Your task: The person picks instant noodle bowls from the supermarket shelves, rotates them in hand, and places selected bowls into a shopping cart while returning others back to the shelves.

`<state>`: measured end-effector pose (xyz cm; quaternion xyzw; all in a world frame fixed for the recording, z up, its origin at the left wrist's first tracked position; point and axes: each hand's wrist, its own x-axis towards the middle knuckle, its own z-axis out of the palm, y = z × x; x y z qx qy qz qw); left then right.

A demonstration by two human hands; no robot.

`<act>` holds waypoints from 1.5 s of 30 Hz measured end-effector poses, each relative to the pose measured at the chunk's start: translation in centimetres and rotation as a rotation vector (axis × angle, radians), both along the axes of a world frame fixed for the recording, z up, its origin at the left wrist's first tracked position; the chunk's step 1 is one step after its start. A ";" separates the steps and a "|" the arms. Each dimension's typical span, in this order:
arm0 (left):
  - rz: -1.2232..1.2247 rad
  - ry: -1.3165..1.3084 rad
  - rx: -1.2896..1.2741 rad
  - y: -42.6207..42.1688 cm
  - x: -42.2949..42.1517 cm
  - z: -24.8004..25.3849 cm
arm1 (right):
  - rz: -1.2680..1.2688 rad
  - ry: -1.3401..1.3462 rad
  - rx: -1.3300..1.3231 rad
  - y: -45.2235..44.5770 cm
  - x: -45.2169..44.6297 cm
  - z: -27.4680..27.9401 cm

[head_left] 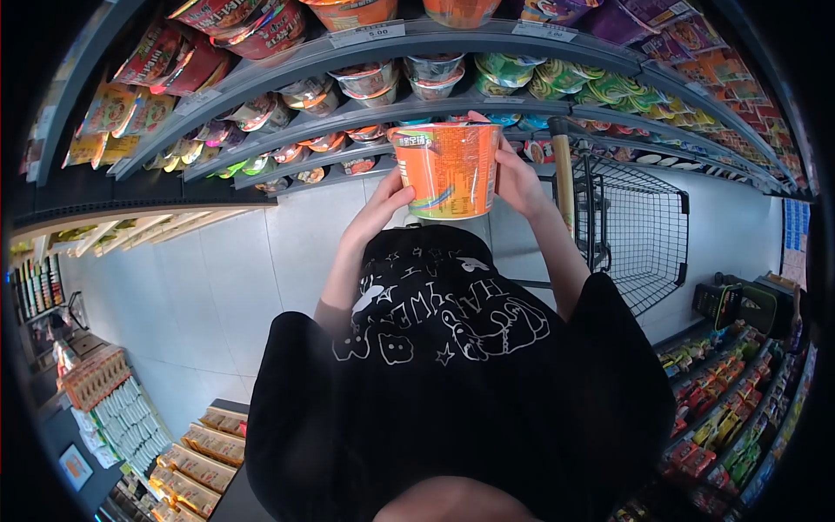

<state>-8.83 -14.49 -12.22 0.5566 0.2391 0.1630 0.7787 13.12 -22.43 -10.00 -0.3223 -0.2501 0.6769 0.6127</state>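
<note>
Black shirt, orange tub in the grip of both hands, pale tiled floor, dark shop shelves.

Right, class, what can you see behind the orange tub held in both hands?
Above the orange tub, shelved tubs show farther back; whatever lies directly behind it is covered and cannot be seen.
</note>
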 end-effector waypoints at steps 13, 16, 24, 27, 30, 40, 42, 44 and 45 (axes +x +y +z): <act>0.118 0.078 0.101 0.3 1.0 1.4 | -0.125 -0.218 -0.055 -0.2 0.3 -0.6; 0.167 -0.052 0.296 0.1 1.7 0.0 | -0.111 -0.227 -0.076 -0.1 0.2 -0.7; 0.223 -0.236 -0.303 1.3 0.1 -1.4 | -0.068 -0.344 0.079 0.3 0.7 0.1; 0.189 -0.396 -0.401 0.6 -0.8 -1.9 | -0.067 -0.211 0.167 0.3 0.1 -0.3; 0.042 -0.344 -0.400 0.9 -1.2 -1.5 | 0.009 -0.083 0.161 -0.7 -0.3 -1.4; 0.210 -0.143 -0.261 0.5 0.4 -1.0 | 0.006 -0.349 -0.143 -0.5 -1.4 -0.6; 0.213 -0.165 -0.293 0.5 0.5 -1.1 | -0.019 -0.389 -0.158 -0.4 -1.5 -0.4; 0.214 -0.188 -0.325 0.4 0.8 -1.1 | -0.043 -0.441 -0.176 -0.2 -1.4 -0.5; 0.225 -0.179 -0.327 0.4 0.9 -1.0 | -0.043 -0.440 -0.178 -0.1 -1.4 -0.5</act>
